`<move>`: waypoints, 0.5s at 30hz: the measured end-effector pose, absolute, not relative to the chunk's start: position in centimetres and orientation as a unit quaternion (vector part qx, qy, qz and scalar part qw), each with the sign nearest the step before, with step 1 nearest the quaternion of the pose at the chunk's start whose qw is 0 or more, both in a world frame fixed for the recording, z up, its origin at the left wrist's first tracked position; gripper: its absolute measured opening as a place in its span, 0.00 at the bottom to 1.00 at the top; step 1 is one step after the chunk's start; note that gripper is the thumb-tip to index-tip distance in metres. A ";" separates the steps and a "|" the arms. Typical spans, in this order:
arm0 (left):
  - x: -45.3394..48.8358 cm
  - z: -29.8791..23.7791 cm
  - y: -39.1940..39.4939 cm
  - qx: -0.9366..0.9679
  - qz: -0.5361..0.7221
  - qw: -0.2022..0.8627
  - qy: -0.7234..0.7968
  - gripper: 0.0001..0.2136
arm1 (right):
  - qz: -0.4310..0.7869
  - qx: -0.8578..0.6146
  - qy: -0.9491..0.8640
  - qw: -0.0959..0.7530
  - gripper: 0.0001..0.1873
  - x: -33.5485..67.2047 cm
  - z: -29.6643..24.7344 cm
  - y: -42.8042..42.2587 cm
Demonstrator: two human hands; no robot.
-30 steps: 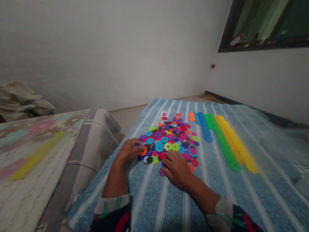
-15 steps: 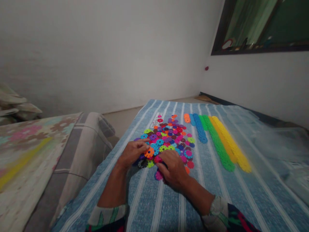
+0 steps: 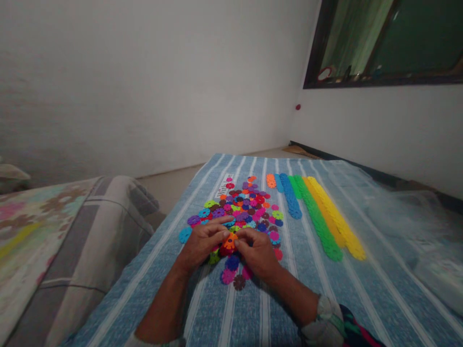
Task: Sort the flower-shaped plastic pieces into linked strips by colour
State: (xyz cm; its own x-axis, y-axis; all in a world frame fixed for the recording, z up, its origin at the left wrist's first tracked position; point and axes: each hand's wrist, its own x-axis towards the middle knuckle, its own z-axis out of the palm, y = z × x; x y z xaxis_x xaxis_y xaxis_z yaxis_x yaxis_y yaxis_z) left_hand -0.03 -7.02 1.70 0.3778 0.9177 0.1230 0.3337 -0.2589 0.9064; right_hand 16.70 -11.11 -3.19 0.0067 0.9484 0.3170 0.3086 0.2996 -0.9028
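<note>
An orange notched plastic disc (image 3: 230, 241), flower-shaped, is pinched at its left edge by the thumb and finger of my left hand (image 3: 202, 243). From the other side, the fingers of my right hand (image 3: 258, 253) close on the same disc's right edge. Both hands are low over a loose pile of notched discs (image 3: 249, 212) in pink, purple, blue, lime, red and brown. A dark blue disc (image 3: 232, 262) and a brown disc (image 3: 239, 282) lie just below my fingers. My hands hide part of the pile.
Right of the pile lie overlapping rows of discs: a short orange row (image 3: 271, 180), a blue row (image 3: 290, 195), a green row (image 3: 318, 219) and a yellow row (image 3: 336, 217). Clear plastic bags (image 3: 408, 217) rest at the right. A fabric-covered surface (image 3: 104, 231) stands at the left.
My right hand has come to the orange disc held in my left hand. Several discs near me have shifted, and a brown one now shows in front. The view has turned slightly right.
</note>
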 end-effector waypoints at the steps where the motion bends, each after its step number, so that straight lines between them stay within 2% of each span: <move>1: 0.1 1.6 -7.0 0.714 0.348 0.421 0.438 0.16 | 0.337 -0.492 -0.627 0.502 0.08 17.0 -3.0 -10.8; 4: 0.2 1.3 -6.9 0.706 0.368 0.390 0.462 0.16 | 0.340 -0.485 -0.657 0.467 0.08 19.0 -2.0 -8.9; 6: -0.1 1.0 -6.6 0.696 0.385 0.341 0.500 0.16 | 0.267 -0.507 -0.693 0.438 0.08 21.3 -0.9 -6.5; 9: -1.2 0.5 -5.9 0.680 0.391 0.248 0.568 0.14 | 0.131 -0.594 -0.723 0.327 0.11 25.5 0.9 -1.7; 12: -2.7 0.1 -5.2 0.661 0.378 0.168 0.626 0.13 | 0.002 -0.690 -0.705 0.162 0.15 29.3 2.2 3.1; 15: -4.3 -0.1 -4.6 0.633 0.355 0.113 0.679 0.12 | -0.019 -0.708 -0.696 0.116 0.17 31.6 2.5 6.4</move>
